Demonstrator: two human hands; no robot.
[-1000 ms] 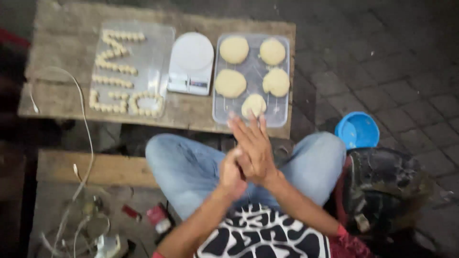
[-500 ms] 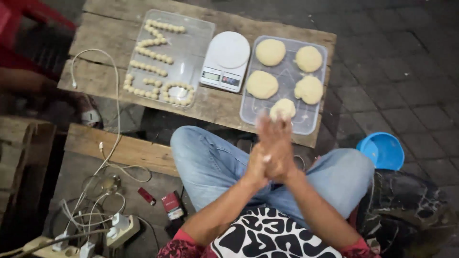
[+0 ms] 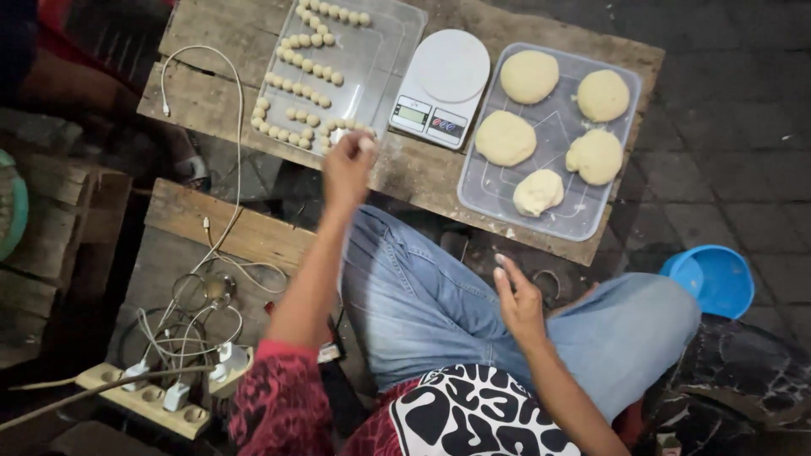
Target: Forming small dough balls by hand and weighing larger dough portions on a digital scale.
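Note:
My left hand point(image 3: 346, 169) reaches out to the near edge of a clear tray point(image 3: 389, 51) and pinches a small dough ball point(image 3: 366, 143) at the end of the rows of small dough balls point(image 3: 304, 67) lying there. My right hand point(image 3: 517, 300) hovers over my right knee, fingers apart, holding nothing. A second clear tray point(image 3: 507, 198) to the right carries several large flattened dough lumps point(image 3: 505, 138). A white kitchen scale point(image 3: 441, 87) stands between the two trays on the low wooden table point(image 3: 211, 93).
A blue plastic bowl point(image 3: 716, 279) sits on the ground at my right. A white cable point(image 3: 232, 143) trails off the table down to a power strip point(image 3: 160, 401) with plugs at lower left. A wooden plank point(image 3: 220, 228) lies under the table.
My hands were pressed together rolling dough in front of me; now they are apart. The left hand has stretched out to the small-ball tray with a ball, and the right has dropped towards my knee.

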